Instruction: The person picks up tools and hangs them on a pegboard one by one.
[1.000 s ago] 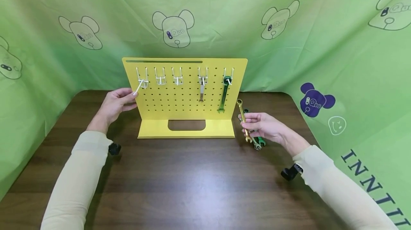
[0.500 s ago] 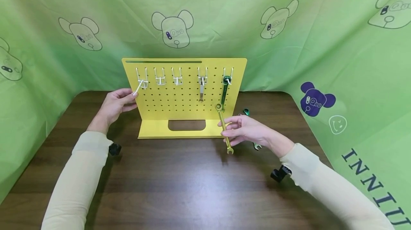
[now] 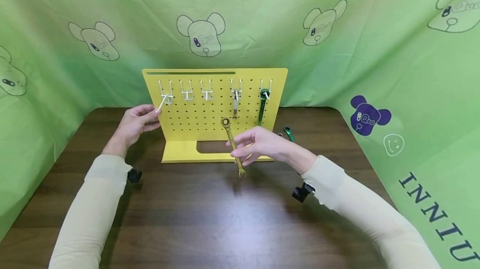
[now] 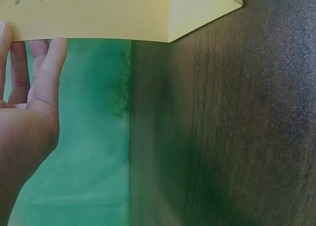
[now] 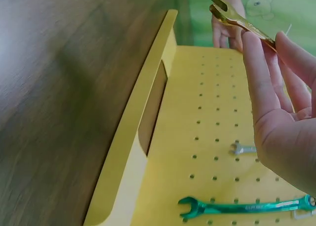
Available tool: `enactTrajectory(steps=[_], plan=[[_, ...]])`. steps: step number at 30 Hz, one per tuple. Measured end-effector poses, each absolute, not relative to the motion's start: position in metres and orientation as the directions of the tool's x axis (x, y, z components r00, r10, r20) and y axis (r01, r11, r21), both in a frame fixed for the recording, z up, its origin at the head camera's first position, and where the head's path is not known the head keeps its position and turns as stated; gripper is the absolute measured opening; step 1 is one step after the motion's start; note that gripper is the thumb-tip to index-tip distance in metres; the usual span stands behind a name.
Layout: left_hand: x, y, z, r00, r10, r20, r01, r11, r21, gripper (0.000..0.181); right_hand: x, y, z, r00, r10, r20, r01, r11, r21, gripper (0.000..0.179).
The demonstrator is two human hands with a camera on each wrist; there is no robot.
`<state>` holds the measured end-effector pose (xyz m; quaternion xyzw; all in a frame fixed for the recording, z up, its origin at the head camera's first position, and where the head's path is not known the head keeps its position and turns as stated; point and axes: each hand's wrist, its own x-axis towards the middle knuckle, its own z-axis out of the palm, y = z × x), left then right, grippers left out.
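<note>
- Pinched the gold combination wrench (image 3: 230,137) between thumb and fingers of the right hand (image 3: 258,144), in front of the yellow pegboard (image 3: 187,121) and seemingly clear of its face.
- Held its long axis near upright but tilted, ring end up and leaning left, open end down above the desk (image 3: 187,210).
- Had the ring end below the hook row, sideways between the bare third hook (image 3: 207,94) and the fourth, counting from the left.
- Gripped the pegboard's left edge with the left hand (image 3: 136,124), thumb in front and fingers behind, well apart from the gold wrench.
- Counted five white hooks in all: three bare at the left, two loaded at the right.
- Counted two hung wrenches: one silver wrench (image 3: 235,106) on the fourth hook, one green wrench (image 3: 262,110) on the fifth.
- Counted on the desk, right of the pegboard, one second green wrench (image 3: 289,133) and, just beside it, one pale ring end (image 3: 280,134), mostly hidden behind the right hand.
- Saw one green curtain (image 3: 255,43) behind everything.
</note>
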<state>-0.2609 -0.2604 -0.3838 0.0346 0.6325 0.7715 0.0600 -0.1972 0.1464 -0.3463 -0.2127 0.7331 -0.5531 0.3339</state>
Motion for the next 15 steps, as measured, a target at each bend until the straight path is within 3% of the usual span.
enactTrajectory(steps=[15], plan=[[-0.260,-0.257,-0.382,-0.991,0.137,-0.013,-0.038,-0.186,0.982,0.011,-0.206,0.109,-0.330,-0.720,-0.659,-0.217,0.075,0.238,-0.968,0.038]])
